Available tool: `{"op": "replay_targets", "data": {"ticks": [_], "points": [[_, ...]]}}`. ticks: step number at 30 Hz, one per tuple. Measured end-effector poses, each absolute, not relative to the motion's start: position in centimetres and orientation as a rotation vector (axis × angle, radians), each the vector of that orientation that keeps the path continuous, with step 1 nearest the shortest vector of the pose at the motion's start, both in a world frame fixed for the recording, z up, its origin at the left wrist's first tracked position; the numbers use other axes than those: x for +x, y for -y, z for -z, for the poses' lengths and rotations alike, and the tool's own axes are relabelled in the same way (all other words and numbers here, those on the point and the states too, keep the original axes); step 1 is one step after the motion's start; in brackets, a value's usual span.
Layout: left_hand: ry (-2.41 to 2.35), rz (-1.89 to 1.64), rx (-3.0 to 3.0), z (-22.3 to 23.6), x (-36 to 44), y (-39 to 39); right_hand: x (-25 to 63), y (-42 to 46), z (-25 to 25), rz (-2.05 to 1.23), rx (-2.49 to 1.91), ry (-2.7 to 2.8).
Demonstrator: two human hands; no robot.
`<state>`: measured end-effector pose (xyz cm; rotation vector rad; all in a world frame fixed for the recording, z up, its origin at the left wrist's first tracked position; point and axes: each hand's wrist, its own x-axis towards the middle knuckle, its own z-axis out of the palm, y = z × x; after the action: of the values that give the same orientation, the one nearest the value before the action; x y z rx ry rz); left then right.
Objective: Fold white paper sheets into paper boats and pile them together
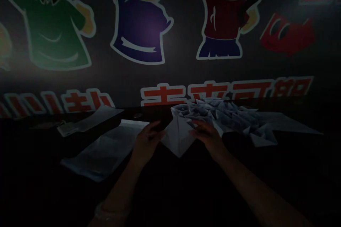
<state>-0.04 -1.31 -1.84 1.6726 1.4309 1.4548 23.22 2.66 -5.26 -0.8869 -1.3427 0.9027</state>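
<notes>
The scene is very dark. A white sheet of paper folded into a pointed shape (178, 136) lies on the dark table (170, 184) between my hands. My left hand (147, 141) grips its left edge, fingers curled on the paper. On the right edge rests my right hand (208, 136), its fingers bent and pressing on the fold. Just behind the folded sheet, a pile of several finished folded paper pieces (226, 113) spreads to the right.
A stack of flat paper in a clear wrapper (106, 150) lies left of my hands, with another flat packet (87, 120) beyond it. A flat sheet (287, 122) lies at the far right. Behind the table is a wall with cartoon figures and red characters.
</notes>
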Motion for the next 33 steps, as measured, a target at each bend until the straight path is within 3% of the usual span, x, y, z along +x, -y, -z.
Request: {"op": "replay_targets", "data": {"ticks": [10, 20, 26, 33], "points": [[-1.144, -1.138, 1.459, 3.0, -0.2, 1.0, 22.2, -1.4, 5.4, -1.207, -0.762, 1.485], [-1.062, -1.550, 1.225, 2.7, 0.0, 0.7, 21.7, -1.0, 5.6, -1.464, -0.675, 1.489], [-0.967, -1.272, 1.218, 3.6, 0.3, 0.6, 22.0, -1.8, 5.8, -1.433, -0.673, 1.206], [-0.910, -1.114, 1.381, 2.5, 0.9, 1.8, 22.7, -1.9, 5.5, -1.081, -0.867, 1.331]]}}
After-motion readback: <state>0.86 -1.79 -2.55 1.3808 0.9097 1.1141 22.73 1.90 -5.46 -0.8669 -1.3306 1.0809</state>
